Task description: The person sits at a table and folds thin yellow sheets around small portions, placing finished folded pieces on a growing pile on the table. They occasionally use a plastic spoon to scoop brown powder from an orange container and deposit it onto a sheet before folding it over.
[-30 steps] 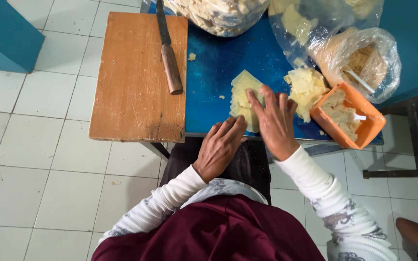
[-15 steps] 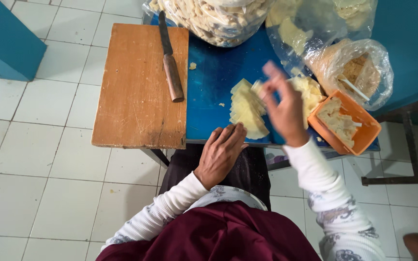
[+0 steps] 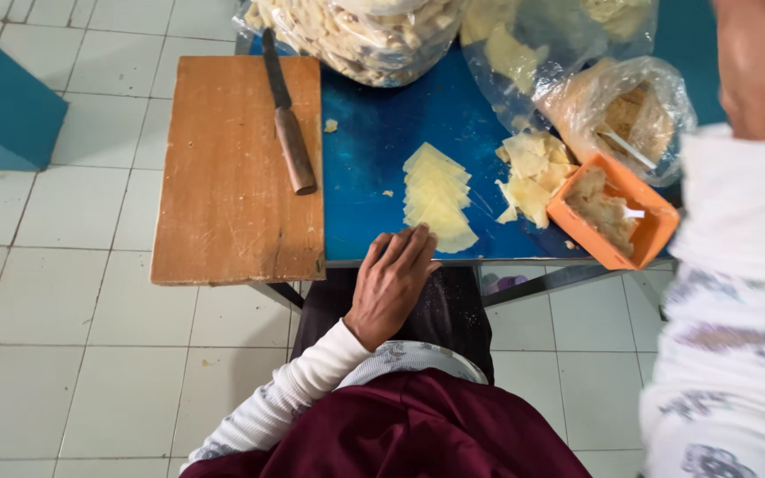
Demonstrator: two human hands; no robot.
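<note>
Fingers [image 3: 409,248] of the left hand [image 3: 389,285] lie loosely spread and flat on the near edge of the blue table [image 3: 374,133], grasping nothing, their tips just beside the near end of the fanned row of pale yellow sheets [image 3: 436,196]. Up at the right edge of the view the right hand [image 3: 761,62] is lifted close to the camera and blurred, so whether it is clenched or slack I cannot tell. That fanned row sits near the middle of the table, overlapping like tiles, about seven or eight sheets, though the overlaps make an exact count unsure. To handle them well, I judge, the sheets want a light touch from flat fingertips, one lifted by its free edge while the hand at the edge steadies the rest, since thin sheets tear or drag their neighbours. Counted otherwise: one wooden board [image 3: 232,168] over the table's left edge, one knife [image 3: 287,124] lying on it, one loose heap of sheets [image 3: 529,173] toward the right, one orange tray [image 3: 617,212] at the near right corner, and three clear bags [image 3: 365,35] along the far edge.
</note>
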